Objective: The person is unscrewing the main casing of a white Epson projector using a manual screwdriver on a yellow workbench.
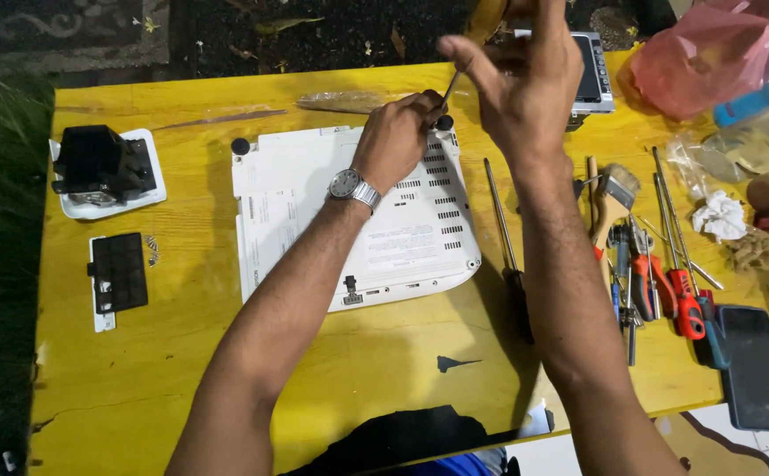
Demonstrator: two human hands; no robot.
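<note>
Yellow table (384, 370) — white casing (314, 203) with black vent slots; at 1 o'clock a pink bag (693, 66), at 3 o'clock red-handled tools (684, 304).

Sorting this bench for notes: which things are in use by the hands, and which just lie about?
In use:
left hand
right hand
screwdriver
white casing

Lying about:
black module on tray
black grille cover
long screwdriver
brush
red-handled tools
phone
pink bag

right hand (526, 75) fingertips cut off at top edge; screwdriver (449, 88) tip hidden by left hand (396, 137)
</note>
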